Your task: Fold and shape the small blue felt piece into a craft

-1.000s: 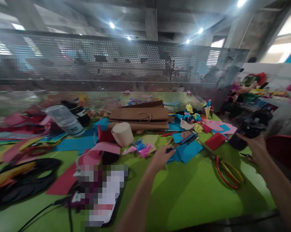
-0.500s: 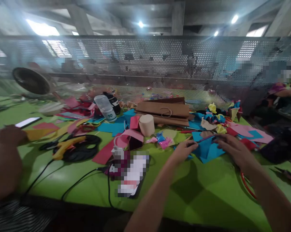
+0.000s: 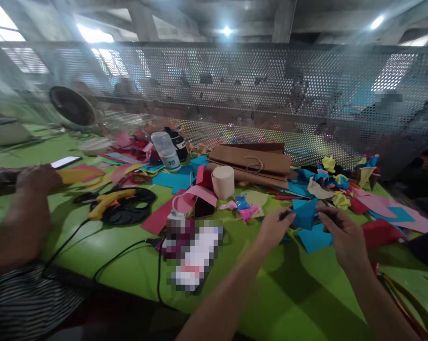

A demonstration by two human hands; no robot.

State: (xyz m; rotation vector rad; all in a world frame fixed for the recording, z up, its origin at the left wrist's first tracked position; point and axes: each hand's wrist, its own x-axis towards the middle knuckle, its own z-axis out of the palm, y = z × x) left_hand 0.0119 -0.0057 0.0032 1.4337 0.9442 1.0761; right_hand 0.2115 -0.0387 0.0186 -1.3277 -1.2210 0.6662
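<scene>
A folded piece of blue paper is held up between my two hands, above the green table. My left hand pinches its left edge between thumb and fingers. On the other side, my right hand grips the right edge, thumb toward the paper. Just below the held piece lies another blue sheet on the table. Left of my hands are small pink and blue twisted pieces on a pale yellow sheet.
A phone, a yellow glue gun with cables, a cream paper roll, brown bags and a plastic bottle lie around. Another person's arms rest at the left. Pliers lie at right.
The view has turned left. Both hands have raised the blue paper, which now looks more narrowly folded, and a separate blue sheet shows beneath it.
</scene>
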